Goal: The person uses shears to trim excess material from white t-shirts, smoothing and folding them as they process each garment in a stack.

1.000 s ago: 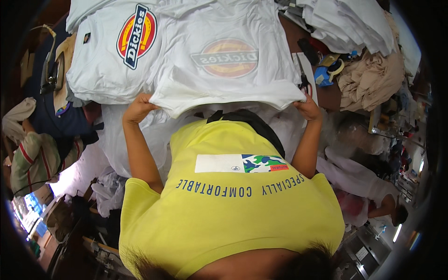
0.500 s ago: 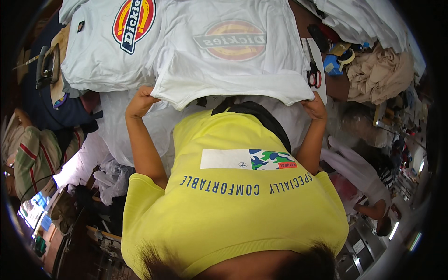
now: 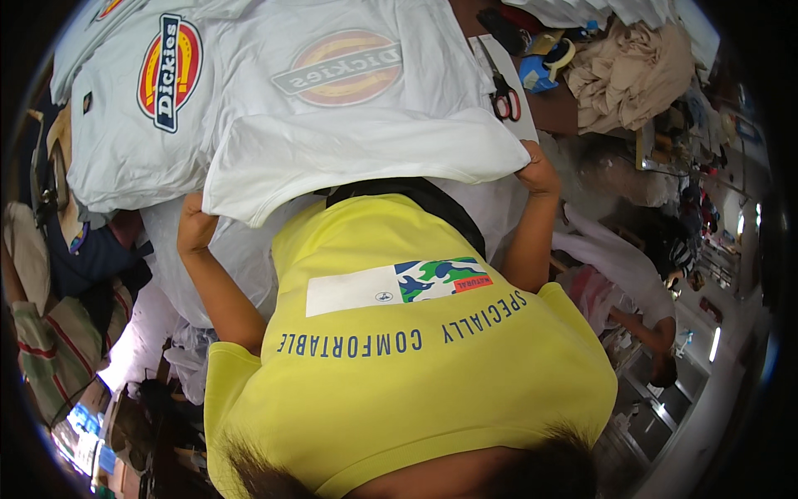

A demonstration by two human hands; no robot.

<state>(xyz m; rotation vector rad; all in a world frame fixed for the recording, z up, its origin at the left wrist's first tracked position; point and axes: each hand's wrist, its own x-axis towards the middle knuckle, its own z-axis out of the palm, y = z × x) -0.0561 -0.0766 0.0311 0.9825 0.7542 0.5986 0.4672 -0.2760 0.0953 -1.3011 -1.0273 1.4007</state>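
Note:
A white T-shirt (image 3: 349, 145) lies spread on the table, its lower edge lifted toward my body. A reversed red and yellow emblem shows faintly through its cloth. My left hand (image 3: 196, 224) is closed on the left corner of that edge. At the other corner, my right hand (image 3: 539, 170) pinches the cloth between thumb and fingers. Between my hands the hem sags in a curve. Beside it on the left, a folded white T-shirt (image 3: 108, 133) with a bright printed emblem lies on others.
Scissors (image 3: 504, 96) with red and black handles lie right of the shirt. Beyond are a tape roll (image 3: 562, 56) and a heap of beige cloth (image 3: 636, 75). Clear plastic (image 3: 241, 274) hangs below the table edge. People sit at both sides, one in a striped garment (image 3: 71, 353).
The view has turned, so the table things appear shifted left and tilted. Both hands keep hold of the T-shirt's corners, and the hem between them looks a little more raised.

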